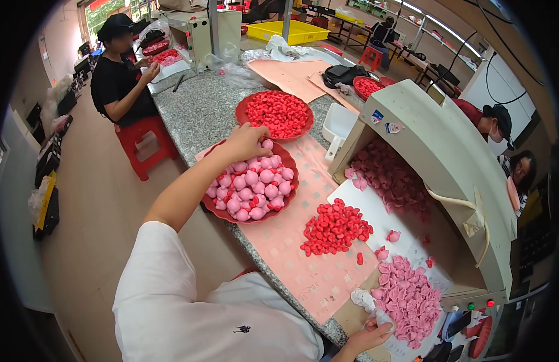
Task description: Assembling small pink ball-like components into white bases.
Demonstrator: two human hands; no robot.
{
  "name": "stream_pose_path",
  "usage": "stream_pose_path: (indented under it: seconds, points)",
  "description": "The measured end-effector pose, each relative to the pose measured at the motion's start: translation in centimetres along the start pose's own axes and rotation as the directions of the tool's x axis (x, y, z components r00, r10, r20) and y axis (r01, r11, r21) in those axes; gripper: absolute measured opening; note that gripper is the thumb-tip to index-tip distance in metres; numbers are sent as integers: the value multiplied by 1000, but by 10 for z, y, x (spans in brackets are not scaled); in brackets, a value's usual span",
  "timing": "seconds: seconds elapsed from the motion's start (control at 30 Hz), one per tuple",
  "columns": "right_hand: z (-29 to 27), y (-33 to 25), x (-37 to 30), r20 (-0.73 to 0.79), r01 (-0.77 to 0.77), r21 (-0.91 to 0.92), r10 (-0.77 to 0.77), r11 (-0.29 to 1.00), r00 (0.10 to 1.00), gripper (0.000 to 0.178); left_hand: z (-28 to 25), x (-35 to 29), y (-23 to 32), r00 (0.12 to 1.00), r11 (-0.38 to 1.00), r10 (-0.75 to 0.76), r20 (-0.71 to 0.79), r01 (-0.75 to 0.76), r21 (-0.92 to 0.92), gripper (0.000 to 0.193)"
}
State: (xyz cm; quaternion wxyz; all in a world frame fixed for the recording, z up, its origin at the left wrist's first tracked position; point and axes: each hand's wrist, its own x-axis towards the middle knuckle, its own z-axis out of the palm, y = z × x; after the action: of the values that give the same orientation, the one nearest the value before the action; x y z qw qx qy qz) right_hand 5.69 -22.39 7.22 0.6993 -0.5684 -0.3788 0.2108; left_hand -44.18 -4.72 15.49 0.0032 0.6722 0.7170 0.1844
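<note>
My left hand [248, 143] reaches over the far rim of a red round basket [296, 188]. Its fingers pinch a small pink ball-shaped piece [267, 144]. Many pink round pieces with red bits [251, 177] fill that basket. At the lower right, my right hand [369, 338] is closed around a pale translucent thing like a squeeze bottle [384, 320]. A crumpled white tissue [363, 299] lies by its tip. Beside this hand is a heap of pink petal-like pieces [408, 295]. A pile of small red pieces [335, 228] lies on the pink patterned sheet [285, 253].
A grey box-shaped machine [436, 139] stands open-fronted on the right, with pink pieces inside. Behind the near basket are another basket of red pieces [276, 114] and a white scoop [339, 123]. A person in black [120, 84] sits at the left of the granite table [189, 111].
</note>
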Motion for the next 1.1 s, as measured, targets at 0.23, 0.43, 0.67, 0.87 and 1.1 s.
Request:
stream_pose_path:
  seconds: [0.23,0.43,0.67,0.87,1.1]
  points:
    - [-6,11,24,-88,-66,15,68,998,994,38,33,25,33,974,940,40,-223,-113,-322,35]
    - [-3,44,66,-93,-88,29,91,996,992,31,55,-18,203,966,419,195,-170,-239,-876,38]
    - [-22,85,107,-38,-89,48,91,995,995,32,167,-52,296,925,15,307,225,231,-973,49]
    - [-29,96,119,14,-103,84,103,991,995,36,204,-55,310,874,-76,335,352,398,-914,48]
    - [-30,103,120,35,-73,113,70,991,997,38,217,-56,308,879,-118,359,313,376,-919,44]
